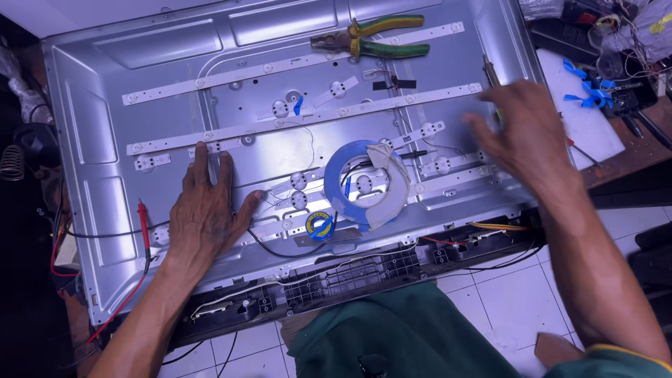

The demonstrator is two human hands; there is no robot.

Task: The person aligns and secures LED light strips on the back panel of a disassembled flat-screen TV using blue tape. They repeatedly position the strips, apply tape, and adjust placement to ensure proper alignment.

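Under your left hand (203, 217) lies the back panel (105, 126) — pressed sheet metal, pale grey, smooth with a dull satin sheen. The light strips (301, 119) on it look like matt white board with small glossy lenses. The big tape roll (350, 185) is smooth blue film, wrapped partly in pale, creased paper or cloth — hard to tell which. The pliers (371, 40) show dark bare metal at the head and glossy green-and-yellow plastic grips. Your right hand (521, 133) is blurred. The floor tiles (518, 294) are white and faintly glossy.
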